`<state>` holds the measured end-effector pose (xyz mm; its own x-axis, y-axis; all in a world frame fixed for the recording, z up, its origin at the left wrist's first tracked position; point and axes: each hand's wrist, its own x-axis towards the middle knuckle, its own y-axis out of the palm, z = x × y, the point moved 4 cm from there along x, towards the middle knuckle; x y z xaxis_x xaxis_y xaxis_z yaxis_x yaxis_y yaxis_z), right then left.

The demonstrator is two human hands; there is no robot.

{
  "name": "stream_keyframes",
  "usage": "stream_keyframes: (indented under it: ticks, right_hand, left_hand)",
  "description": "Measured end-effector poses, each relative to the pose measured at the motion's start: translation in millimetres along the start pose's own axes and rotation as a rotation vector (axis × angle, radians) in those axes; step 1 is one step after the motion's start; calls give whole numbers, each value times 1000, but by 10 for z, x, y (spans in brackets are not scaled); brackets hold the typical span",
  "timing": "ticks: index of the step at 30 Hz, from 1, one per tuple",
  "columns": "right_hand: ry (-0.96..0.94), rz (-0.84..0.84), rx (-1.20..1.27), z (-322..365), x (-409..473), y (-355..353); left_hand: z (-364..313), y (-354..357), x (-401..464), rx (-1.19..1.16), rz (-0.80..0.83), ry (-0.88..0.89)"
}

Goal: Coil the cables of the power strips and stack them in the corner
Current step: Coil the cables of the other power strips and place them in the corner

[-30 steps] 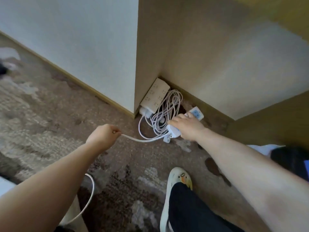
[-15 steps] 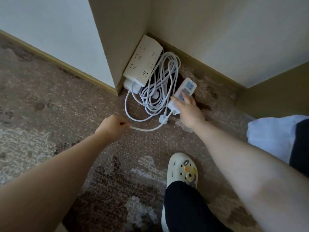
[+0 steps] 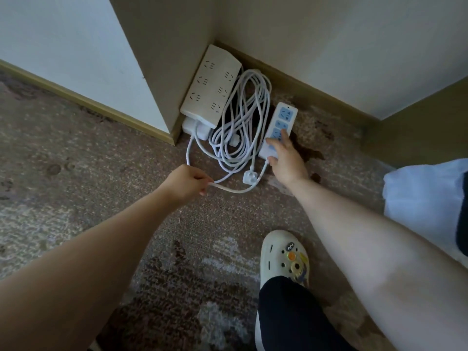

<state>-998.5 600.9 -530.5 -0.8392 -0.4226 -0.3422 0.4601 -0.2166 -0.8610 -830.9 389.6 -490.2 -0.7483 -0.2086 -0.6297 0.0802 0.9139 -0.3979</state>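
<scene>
Head view showed your left hand clenched round a white cable, pinching it just above the carpet, near the middle of the floor. That cable curved right past a white plug lying on the carpet and ran up to the near end of the blue-socket power strip. Your right hand lay on that strip with fingers extended, pressing on its near half rather than gripping it. Left of it sat a loose coil of white cable, and farther left the beige power strip rested in the far corner against the wall, stacked on a white one whose near end peeked out beneath. Your cream clog stood near, on the right.
</scene>
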Motion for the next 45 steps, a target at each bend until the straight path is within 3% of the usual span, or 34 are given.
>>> stream_keyframes:
  ticks: [7,15,24,27,30,32,36,41,45]
  right_hand:
    - [107,-60,60,95,-72,-49]
    - [145,136,-53,109,-260,224]
    - [120,227,-79,-10,-89,103]
    - [88,66,48,154,-241,-54]
    - [-91,-150,237,540,-575,-235]
    - [-147,-59,351,783,-728,-271]
    - [-114,324,336,1007,-725,-221]
    - [-123,297,285,1123,-609,-287]
    - [-62,172,296,1122,-501,-452]
  left_hand:
    - [147,84,-49,45,-40,-20]
    - [35,168,-27,-7,-64,34]
    - [168,63,-87,-21,-60,14]
    - [80,89,-144,5,-90,20]
    - [-60,60,-195,-8,-110,38]
    - [-181,15,-235,-23,-114,47]
    - [-442,-35,-329,-38,-71,88]
    - [-399,-181,-487,-18,-52,44]
    - [3,-569,-720,56,-86,-35]
